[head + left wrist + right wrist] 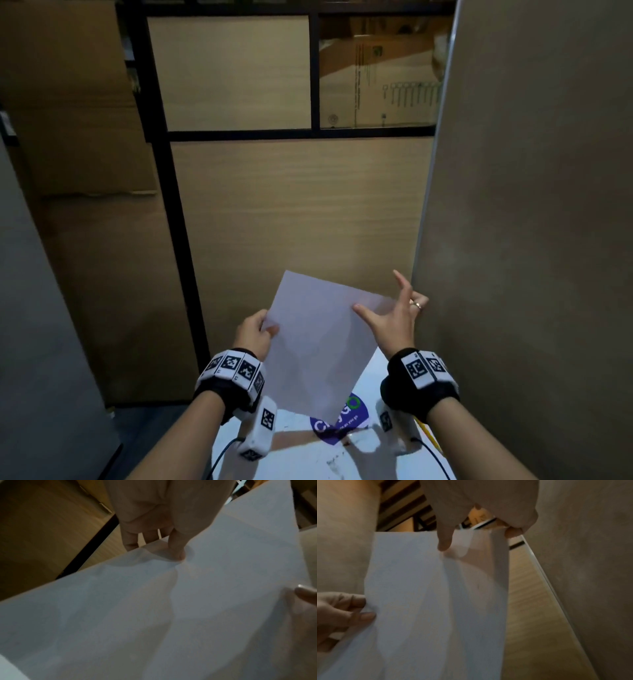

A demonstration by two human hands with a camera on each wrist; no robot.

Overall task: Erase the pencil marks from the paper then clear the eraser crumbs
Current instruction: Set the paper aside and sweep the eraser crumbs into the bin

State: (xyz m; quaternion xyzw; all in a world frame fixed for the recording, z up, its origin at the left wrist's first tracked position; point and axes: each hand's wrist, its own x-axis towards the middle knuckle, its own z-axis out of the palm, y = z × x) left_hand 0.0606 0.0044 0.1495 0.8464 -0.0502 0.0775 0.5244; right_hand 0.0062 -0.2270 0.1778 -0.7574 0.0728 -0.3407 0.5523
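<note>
A white paper (pixel 318 342) is being held aloft at lower centre of the head view.
Its left edge is being pinched by the left hand (pixel 255 334); its right edge is being pinched by the right hand (pixel 390 320), remaining fingers splayed; a faint crease is being shown.

Storeroom: stacked cardboard boxes (pixel 78 171), shelving (pixel 164 137)

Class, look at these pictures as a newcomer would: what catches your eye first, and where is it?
First, the white paper held up in the air at centre, tilted, above the table. The left hand pinches its left edge, and the right hand holds its right edge with fingers spread. Behind stands a wood panel in a black frame.
</note>
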